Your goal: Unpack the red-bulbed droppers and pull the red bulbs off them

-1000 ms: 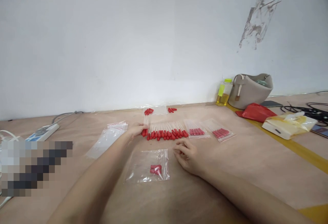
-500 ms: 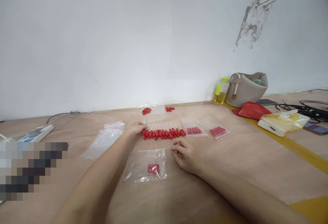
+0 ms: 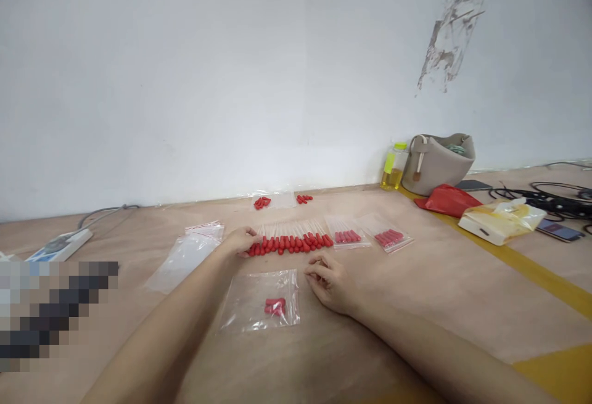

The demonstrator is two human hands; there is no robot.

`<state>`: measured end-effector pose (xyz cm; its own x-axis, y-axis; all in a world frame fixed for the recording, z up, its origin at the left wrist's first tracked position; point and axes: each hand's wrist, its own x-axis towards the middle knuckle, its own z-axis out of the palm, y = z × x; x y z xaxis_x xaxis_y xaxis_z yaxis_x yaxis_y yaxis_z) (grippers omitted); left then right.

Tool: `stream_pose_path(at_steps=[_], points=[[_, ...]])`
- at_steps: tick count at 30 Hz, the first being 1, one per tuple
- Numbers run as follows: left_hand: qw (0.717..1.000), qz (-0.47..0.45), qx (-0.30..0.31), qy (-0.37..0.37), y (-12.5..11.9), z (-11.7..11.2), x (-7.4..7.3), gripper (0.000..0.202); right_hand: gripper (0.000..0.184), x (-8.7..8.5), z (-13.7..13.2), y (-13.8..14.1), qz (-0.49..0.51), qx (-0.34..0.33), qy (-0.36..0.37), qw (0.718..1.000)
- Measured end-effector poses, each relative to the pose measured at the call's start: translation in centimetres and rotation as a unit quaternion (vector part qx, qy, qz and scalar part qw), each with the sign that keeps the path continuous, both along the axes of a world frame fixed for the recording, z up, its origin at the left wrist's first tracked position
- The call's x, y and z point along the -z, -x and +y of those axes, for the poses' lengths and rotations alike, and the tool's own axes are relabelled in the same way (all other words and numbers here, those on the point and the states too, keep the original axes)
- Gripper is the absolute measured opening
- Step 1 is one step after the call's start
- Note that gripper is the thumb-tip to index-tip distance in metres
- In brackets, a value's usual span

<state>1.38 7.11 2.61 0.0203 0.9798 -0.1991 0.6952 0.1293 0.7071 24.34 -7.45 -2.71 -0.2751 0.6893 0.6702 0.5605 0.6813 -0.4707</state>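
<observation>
A row of slim pale sticks with red ends (image 3: 291, 244) lies across the middle of the table, red ends toward me. At its left end is my left hand (image 3: 237, 242), thumb and fingers closed around the outermost red-ended stick. My right hand (image 3: 329, 282) rests on the table below the row, fingers curled loosely together with nothing visible in them. Between my forearms lies a clear zip bag (image 3: 247, 299) holding a few red pieces (image 3: 275, 306). Right of the row are two zip bags (image 3: 363, 244) with several red pieces in each.
Flat clear bags (image 3: 185, 259) lie left of my left forearm. Small red piles (image 3: 262, 203) sit by the wall. On the right stand a yellow-capped bottle (image 3: 394, 166), a grey handbag (image 3: 437, 166), a red pouch (image 3: 448, 202), a tissue pack (image 3: 502, 222), a phone (image 3: 560, 230) and black cables (image 3: 541, 199).
My left hand has shifted slightly left and toward me at the row's left end. My right hand has stayed almost in place; the view has turned slightly.
</observation>
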Motion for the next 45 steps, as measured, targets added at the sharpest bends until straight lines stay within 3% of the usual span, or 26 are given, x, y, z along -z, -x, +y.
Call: stream_pose_path(at_steps=[15,17,20,21,24,27,30,35,39,45], points=[[0.996,0.044,0.034,-0.076,0.8,-0.4,0.3,0.025,0.014,-0.4,-0.2,0.3,-0.035,-0.02,0.04,0.998],[0.99,0.056,0.039,-0.122,1.1,-1.5,0.2,0.024,0.014,-0.8,-0.4,0.4,-0.035,-0.02,0.046,0.998],[0.974,0.068,0.06,-0.206,2.0,-5.0,0.3,0.023,0.013,-1.5,-0.7,0.6,-0.05,-0.03,0.069,0.996],[0.967,0.069,0.087,-0.229,2.3,-6.6,0.4,0.024,0.012,-1.6,-0.8,0.7,-0.055,-0.034,0.08,0.995],[0.907,0.067,0.319,-0.267,3.4,-11.1,1.0,0.029,0.01,-1.8,-0.6,1.1,-0.06,-0.045,0.111,0.991],[0.87,0.094,0.412,-0.255,3.8,-13.7,1.6,0.045,0.009,-1.6,-0.1,1.7,-0.053,-0.09,0.147,0.984],[0.877,0.103,0.394,-0.256,3.5,-14.2,2.1,0.045,0.014,-1.3,0.2,2.4,-0.037,-0.135,0.168,0.976],[0.897,0.076,0.337,-0.276,2.6,-13.9,2.8,0.043,0.018,-1.2,-0.1,3.3,0.022,-0.119,0.166,0.979],[0.899,0.073,0.328,-0.282,2.3,-13.9,3.0,0.042,0.028,-1.2,-0.4,3.9,0.028,-0.122,0.148,0.981],[0.889,0.1,0.348,-0.281,2.2,-13.8,3.0,0.045,0.006,-1.6,-0.5,4.7,-0.02,-0.11,0.125,0.986]])
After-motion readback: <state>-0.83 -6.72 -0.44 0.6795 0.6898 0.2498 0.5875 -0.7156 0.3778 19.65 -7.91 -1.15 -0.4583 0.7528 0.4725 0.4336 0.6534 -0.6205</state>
